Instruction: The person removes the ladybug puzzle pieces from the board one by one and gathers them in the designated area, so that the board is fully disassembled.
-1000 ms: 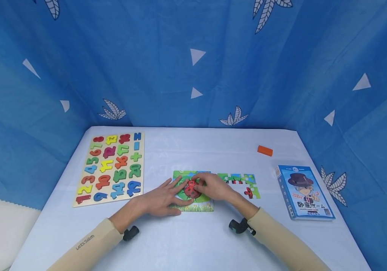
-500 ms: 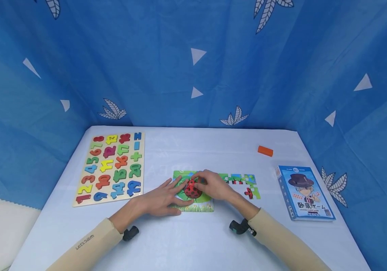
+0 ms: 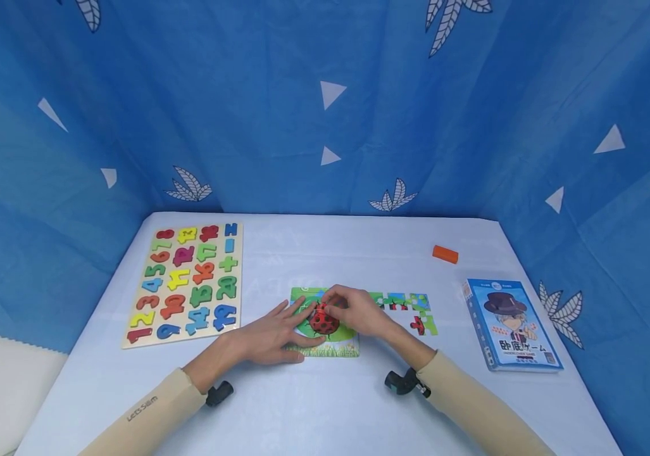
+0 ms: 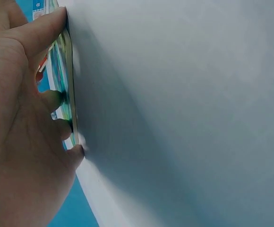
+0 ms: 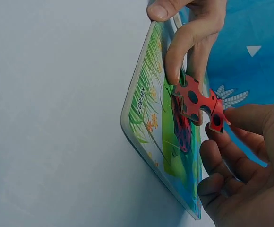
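In the head view, my left hand rests with spread, fairly straight fingers on the left part of a small green picture board with a printed ladybug. My right hand is over the board's right side. Its thumb and index finger pinch red, black-spotted jigsaw pieces, tilted above the printed ladybug in the right wrist view. That view also shows a left fingertip close by the pieces and the left thumb at the board's edge. The left wrist view has the board's thin edge beside the left fingers.
Right of the board lie joined green jigsaw pieces and a red-and-green piece. A wooden number board lies at the left. A blue game box and an orange block are at the right. Blue curtains surround the table.
The right thumb and index finger have shifted slightly upward over the board, and more of the red ladybug shows. The left hand stays in place.
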### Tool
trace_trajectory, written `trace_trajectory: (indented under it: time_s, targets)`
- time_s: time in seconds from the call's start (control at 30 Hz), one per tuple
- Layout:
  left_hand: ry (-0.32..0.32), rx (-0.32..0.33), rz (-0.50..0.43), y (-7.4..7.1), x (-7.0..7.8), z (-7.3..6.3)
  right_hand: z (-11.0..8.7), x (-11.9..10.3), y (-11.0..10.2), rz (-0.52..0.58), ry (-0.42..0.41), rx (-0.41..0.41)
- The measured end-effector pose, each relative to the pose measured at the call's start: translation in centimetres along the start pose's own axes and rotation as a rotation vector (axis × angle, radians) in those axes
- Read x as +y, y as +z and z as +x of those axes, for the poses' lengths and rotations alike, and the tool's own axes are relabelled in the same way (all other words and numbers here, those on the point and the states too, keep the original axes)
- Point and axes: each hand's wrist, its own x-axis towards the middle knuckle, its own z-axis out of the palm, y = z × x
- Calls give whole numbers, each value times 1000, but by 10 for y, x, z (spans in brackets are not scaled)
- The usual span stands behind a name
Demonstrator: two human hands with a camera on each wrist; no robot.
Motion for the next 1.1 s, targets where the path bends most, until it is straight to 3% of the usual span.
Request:
trace_trajectory:
  time_s: [0.63, 1.1]
  targets:
    - [-6, 6, -7, 1, 0, -1, -5, -7, -6, 146, 14, -21]
    - [3, 10, -13, 2, -2, -2, -14, -5, -16, 172, 21, 8]
